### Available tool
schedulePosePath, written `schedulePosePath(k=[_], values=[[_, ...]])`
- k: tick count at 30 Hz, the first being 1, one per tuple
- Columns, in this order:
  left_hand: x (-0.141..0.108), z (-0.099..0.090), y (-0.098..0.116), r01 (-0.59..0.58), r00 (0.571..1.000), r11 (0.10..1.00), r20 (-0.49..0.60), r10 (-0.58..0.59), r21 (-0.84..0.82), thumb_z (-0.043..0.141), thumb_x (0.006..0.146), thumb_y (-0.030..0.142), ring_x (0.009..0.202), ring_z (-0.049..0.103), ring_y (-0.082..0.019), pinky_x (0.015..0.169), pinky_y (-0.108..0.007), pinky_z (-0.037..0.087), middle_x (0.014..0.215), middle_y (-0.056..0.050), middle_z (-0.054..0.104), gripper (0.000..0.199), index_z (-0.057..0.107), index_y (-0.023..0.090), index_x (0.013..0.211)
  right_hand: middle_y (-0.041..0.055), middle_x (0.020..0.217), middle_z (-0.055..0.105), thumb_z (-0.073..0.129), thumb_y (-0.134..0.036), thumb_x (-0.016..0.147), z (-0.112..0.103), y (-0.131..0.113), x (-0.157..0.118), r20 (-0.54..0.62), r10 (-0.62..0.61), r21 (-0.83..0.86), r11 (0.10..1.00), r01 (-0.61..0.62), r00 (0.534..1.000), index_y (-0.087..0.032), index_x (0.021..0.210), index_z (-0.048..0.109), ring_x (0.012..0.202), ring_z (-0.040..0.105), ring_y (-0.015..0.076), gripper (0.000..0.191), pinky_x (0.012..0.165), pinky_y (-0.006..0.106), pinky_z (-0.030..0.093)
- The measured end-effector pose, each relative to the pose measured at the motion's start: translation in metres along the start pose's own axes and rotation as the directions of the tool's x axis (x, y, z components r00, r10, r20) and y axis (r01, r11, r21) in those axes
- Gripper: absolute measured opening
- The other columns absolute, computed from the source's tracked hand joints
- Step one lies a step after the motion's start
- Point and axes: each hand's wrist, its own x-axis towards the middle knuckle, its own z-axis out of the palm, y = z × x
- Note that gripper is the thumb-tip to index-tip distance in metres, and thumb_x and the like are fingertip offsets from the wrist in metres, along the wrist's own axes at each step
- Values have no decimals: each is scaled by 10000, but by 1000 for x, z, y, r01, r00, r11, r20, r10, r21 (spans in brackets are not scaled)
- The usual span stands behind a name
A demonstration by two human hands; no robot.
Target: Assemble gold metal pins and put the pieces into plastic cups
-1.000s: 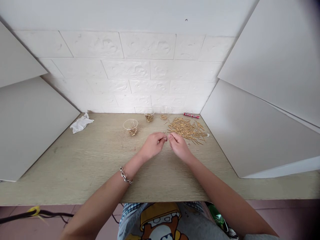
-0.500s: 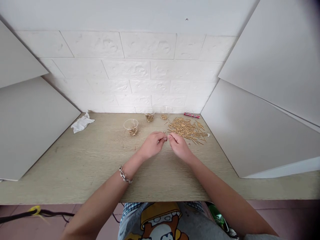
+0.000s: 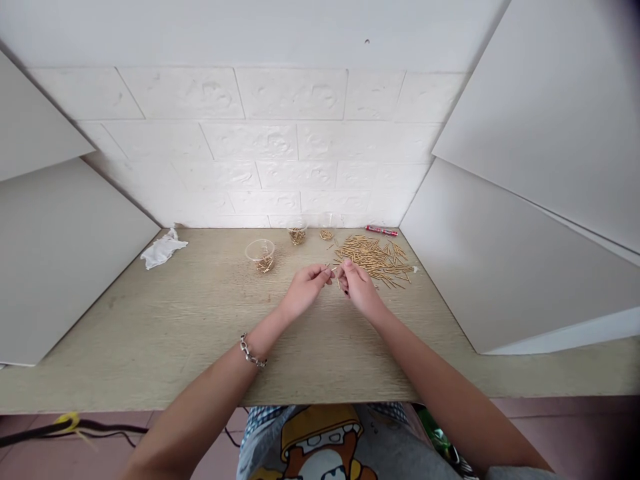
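My left hand (image 3: 306, 288) is closed, its thumb and forefinger pinching a small thin gold-coloured metal rod (image 3: 334, 269). Just to its right, my right hand (image 3: 361, 288) is also closed, with a short gold-coloured metal rod (image 3: 339, 283) hanging down at its fingertips. The two hands are close together over the table, a narrow gap between their fingertips. Right behind my right hand spreads a pile of thin gold-coloured rods (image 3: 367, 253). Their exact kind is too small to make out.
A clear plastic cup (image 3: 254, 251) with gold-coloured pieces stands left of my hands. Two more clear cups, a middle one (image 3: 297, 235) and a right one (image 3: 327, 233), stand by the wall. A red tube (image 3: 381, 231) lies behind the pile; crumpled white tissue (image 3: 163, 249) lies far left.
My fingertips have moved slightly apart. My right hand has turned and its fingers have loosened, so that a short rod now shows below them. The view has shifted slightly.
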Motion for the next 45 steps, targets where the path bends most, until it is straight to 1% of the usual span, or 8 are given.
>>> schedulePosePath(k=[3, 7, 12, 20, 28, 31, 35, 45], values=[[2, -2, -2, 91, 995, 959, -16, -99, -268, 504, 741, 340, 557, 433, -75, 566, -206, 359, 633, 9, 529, 227, 577, 127, 715, -27, 551, 386, 307, -432, 859, -2, -7, -4, -120, -162, -215, 967, 134, 979, -187, 671, 465, 518, 383, 112, 347, 505, 238, 320], [2, -3, -5, 174, 979, 836, 0, -204, -520, 595, 679, 348, 547, 441, -57, 571, -195, 361, 660, 3, 553, 230, 598, 126, 740, 14, 717, 522, 426, -324, 836, 0, -10, -9, -60, -405, -433, 834, 341, 913, -190, 778, 572, 667, 482, 129, 206, 597, 240, 373], [1, -2, -6, 223, 973, 762, 88, -215, -608, 634, 662, 330, 630, 515, -74, 683, -217, 395, 708, -12, 602, 220, 620, 131, 755, 47, 905, 564, 434, -275, 841, 1, -4, -11, -15, -448, -538, 757, 370, 894, -229, 980, 617, 787, 543, 141, 235, 669, 246, 420], [1, 0, -2, 254, 966, 798, 105, -235, -547, 626, 661, 290, 667, 529, -83, 699, -214, 387, 731, -24, 628, 199, 644, 121, 764, 60, 925, 573, 443, -285, 836, 0, 1, -9, 20, -438, -592, 719, 364, 899, -207, 1018, 623, 778, 553, 144, 267, 693, 255, 437], [0, 1, -1, 253, 967, 844, 85, -242, -474, 504, 698, 253, 657, 539, -89, 677, -225, 391, 762, -23, 628, 199, 627, 136, 802, 51, 887, 570, 476, -299, 812, -1, 2, -6, -32, -391, -517, 794, 319, 920, -209, 913, 631, 780, 542, 152, 206, 643, 261, 436], [-1, 0, 0, 259, 966, 884, 102, -238, -389, 460, 699, 247, 651, 539, -98, 669, -233, 397, 744, -29, 628, 210, 624, 131, 760, 41, 815, 563, 436, -260, 826, -3, 2, -3, -45, -402, -505, 799, 327, 914, -186, 838, 611, 713, 519, 138, 190, 627, 257, 408], [-1, -2, 3, 254, 966, 947, 102, -238, -196, 396, 645, 183, 556, 492, -101, 578, -227, 381, 559, -16, 568, 211, 591, 121, 593, 22, 708, 515, 402, -221, 823, -7, 7, 2, -56, -381, -564, 775, 285, 923, -179, 717, 531, 651, 464, 136, 173, 590, 252, 357], [4, -10, 1, 107, 986, 991, -117, -115, -78, 370, 613, 224, 536, 433, -102, 520, -222, 344, 538, 3, 509, 226, 574, 127, 603, 44, 779, 539, 384, -155, 807, -1, 17, 9, 262, -232, -766, 540, 348, 937, -176, 730, 487, 761, 460, 166, 130, 653, 272, 289]])
